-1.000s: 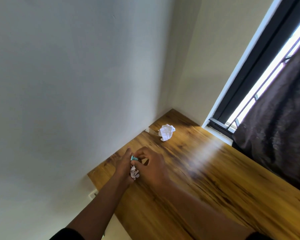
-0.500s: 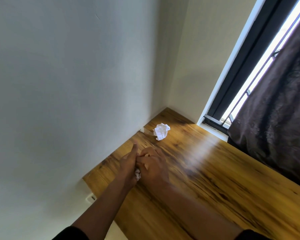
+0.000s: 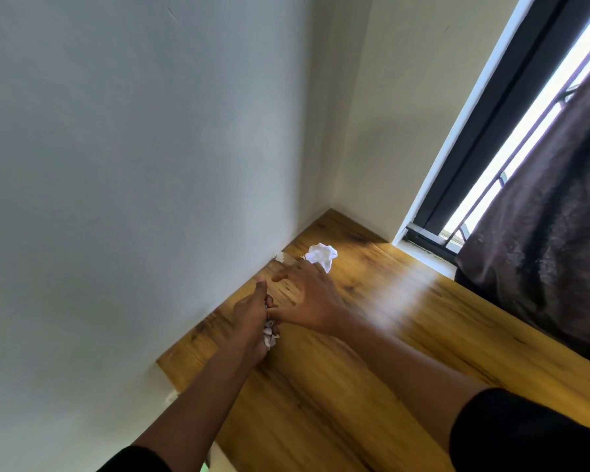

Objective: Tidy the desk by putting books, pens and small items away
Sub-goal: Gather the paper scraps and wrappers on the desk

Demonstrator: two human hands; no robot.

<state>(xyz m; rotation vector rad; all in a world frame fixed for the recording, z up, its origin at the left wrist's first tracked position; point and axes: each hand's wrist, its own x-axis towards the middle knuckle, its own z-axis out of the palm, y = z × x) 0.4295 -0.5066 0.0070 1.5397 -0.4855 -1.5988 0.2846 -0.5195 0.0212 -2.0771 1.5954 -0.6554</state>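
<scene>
My left hand hovers over the wooden desk near the wall and grips a small wad of crumpled white paper in its palm. My right hand stretches forward with straight fingers, its fingertips just short of a larger crumpled white paper ball lying near the desk's far corner. A small clear scrap lies against the wall beside that ball.
White walls bound the desk on the left and at the back. A window frame and a dark curtain stand along the right edge. Sunlight glares on the desk top.
My right hand has left the left hand, opened, and reached forward toward the far paper ball. The small teal item seen between the hands earlier is out of sight.
</scene>
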